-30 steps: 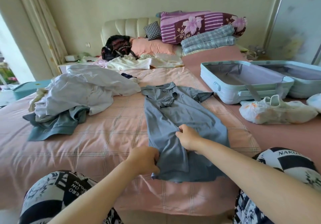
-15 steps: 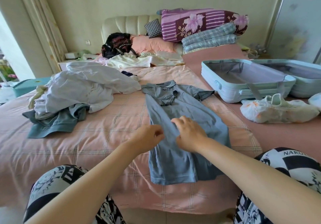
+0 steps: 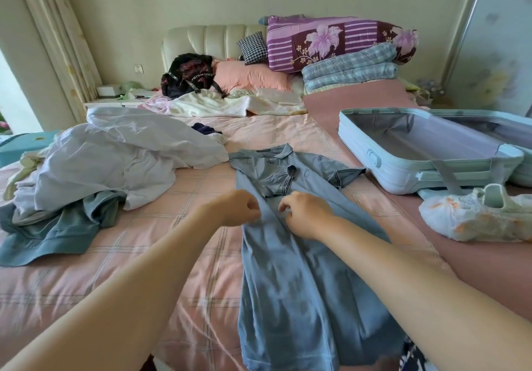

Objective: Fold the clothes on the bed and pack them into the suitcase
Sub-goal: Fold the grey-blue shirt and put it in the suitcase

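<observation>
On the pink checked bed (image 3: 161, 255), right in front of the person, a grey-blue polo shirt (image 3: 302, 269) lay lengthways with its collar toward the cream headboard (image 3: 213, 39). Its left sleeve was folded in over the chest and its right sleeve stuck out toward the suitcase (image 3: 383, 169). The 2 hands were down on the shirt just below the collar, close together but apart. The left hand (image 3: 236, 208) had its fingers curled tight and pinched the shirt's left folded edge against the thumb. The right hand (image 3: 305, 215) was curled as well, fingertips bent down into the cloth and nipping a small ridge of it near the middle. Off to the right the pale blue suitcase sat open on a plain pink cover, its grey lining showing. Just in front of it lay 1 white plastic bag (image 3: 475, 218) with orange print. Well to the left sat a heap of clothes (image 3: 115, 157), white pieces crumpled over a teal one.
</observation>
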Available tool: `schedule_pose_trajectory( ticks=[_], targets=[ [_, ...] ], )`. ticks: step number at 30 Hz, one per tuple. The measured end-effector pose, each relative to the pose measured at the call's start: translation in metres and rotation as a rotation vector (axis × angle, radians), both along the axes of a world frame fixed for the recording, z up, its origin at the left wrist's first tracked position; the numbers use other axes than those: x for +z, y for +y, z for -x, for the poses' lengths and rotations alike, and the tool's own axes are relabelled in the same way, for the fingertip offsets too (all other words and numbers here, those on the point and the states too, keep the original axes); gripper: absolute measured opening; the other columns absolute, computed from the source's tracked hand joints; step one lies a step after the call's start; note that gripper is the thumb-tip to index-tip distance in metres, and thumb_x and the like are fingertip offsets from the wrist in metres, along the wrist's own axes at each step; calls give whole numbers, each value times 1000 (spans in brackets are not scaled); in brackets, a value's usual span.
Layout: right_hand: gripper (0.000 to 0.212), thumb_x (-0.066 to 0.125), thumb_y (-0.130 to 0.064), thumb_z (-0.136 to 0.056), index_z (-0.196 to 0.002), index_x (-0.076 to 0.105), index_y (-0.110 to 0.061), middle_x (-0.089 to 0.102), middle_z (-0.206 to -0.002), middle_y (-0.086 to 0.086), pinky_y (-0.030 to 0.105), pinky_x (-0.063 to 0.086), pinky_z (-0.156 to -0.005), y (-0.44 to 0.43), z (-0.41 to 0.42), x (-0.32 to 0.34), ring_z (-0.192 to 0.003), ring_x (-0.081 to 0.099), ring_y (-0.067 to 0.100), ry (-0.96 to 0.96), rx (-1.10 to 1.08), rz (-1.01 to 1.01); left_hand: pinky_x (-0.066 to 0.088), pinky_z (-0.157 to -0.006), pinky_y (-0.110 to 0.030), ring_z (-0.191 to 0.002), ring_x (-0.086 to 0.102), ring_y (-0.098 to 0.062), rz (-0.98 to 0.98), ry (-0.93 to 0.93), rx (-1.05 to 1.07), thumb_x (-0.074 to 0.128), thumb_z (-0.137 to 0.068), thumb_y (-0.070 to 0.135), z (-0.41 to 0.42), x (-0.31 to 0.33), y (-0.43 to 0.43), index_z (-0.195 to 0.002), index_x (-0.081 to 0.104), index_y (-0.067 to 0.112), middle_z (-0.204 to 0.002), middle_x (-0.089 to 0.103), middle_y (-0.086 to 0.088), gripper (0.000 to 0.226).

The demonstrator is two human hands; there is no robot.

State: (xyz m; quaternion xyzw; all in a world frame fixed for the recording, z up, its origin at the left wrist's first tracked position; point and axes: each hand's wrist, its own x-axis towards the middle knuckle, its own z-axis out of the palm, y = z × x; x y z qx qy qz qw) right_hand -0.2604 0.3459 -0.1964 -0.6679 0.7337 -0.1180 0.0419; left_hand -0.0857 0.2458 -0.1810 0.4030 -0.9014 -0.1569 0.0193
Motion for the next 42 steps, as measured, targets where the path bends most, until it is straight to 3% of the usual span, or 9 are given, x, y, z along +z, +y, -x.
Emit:
schedule_pose_trajectory(
  ticks=[9,14,18,21,24,28,31,36,42],
  targets=[
    [62,50,-10,-89,-145,47,-36,41,-153,-6,34,44,-103,-106,33,-15,-130,51,25,4,24,-36,40,-85,-24,-103,58,-21,121,426,206,48,-95,10,37,-18,-99,-110,68,15,-111,66,-1,26],
    [47,49,-6,-88,-122,71,-31,67,-127,6,38,51,-96,-151,36,-22,-118,61,29,41,63,13,37,-84,-22,-104,58,-20,215,685,269,46,-92,4,46,-34,-125,-103,68,13,-109,67,-1,27],
    [30,52,-7,-90,-105,76,-16,69,-114,6,39,53,-86,-165,67,-15,-105,64,32,91,12,232,25,-111,-31,-138,34,-25,246,419,153,55,-95,33,53,-51,-129,-137,51,21,-145,46,-4,43],
    [34,53,-13,-86,-106,76,-26,71,-117,-4,33,46,-95,-156,83,-13,-109,63,25,252,3,-4,2,-122,-38,-152,-3,-15,66,64,66,46,-93,64,52,-65,-123,-157,16,32,-165,4,8,78],
    [42,51,-16,-79,-104,78,-37,71,-117,-14,28,49,-91,-153,86,-8,-113,62,17,175,-18,-87,3,-121,-42,-152,2,-15,-45,-87,53,46,-86,74,49,-53,-133,-157,14,38,-165,6,11,86],
    [32,49,-16,-87,-91,78,-29,74,-106,-3,30,50,-79,-175,91,4,-99,65,24,71,-109,93,38,-105,-38,-126,49,-23,66,-33,150,55,-87,61,67,-32,-159,-118,63,36,-137,56,3,40],
    [36,46,-9,-91,-106,73,-28,71,-110,-3,33,51,-86,-205,101,-3,-103,63,22,-58,-134,174,45,-90,-36,-110,56,-27,199,77,208,49,-94,45,84,-36,-179,-88,60,28,-116,66,-3,21],
    [33,50,-27,-100,-131,60,-25,63,-129,5,37,44,-97,-253,120,-27,-122,51,30,204,-124,-23,39,-101,-38,-119,44,-25,284,210,182,56,-89,42,96,-64,-213,-101,61,27,-118,55,-1,20],
    [16,52,-17,-95,-91,66,-22,69,-101,3,31,40,-72,-275,125,-25,-98,64,28,166,-195,9,30,-109,-36,-129,34,-24,237,232,136,61,-87,51,102,-64,-239,-118,55,26,-130,47,0,41]
  ],
)
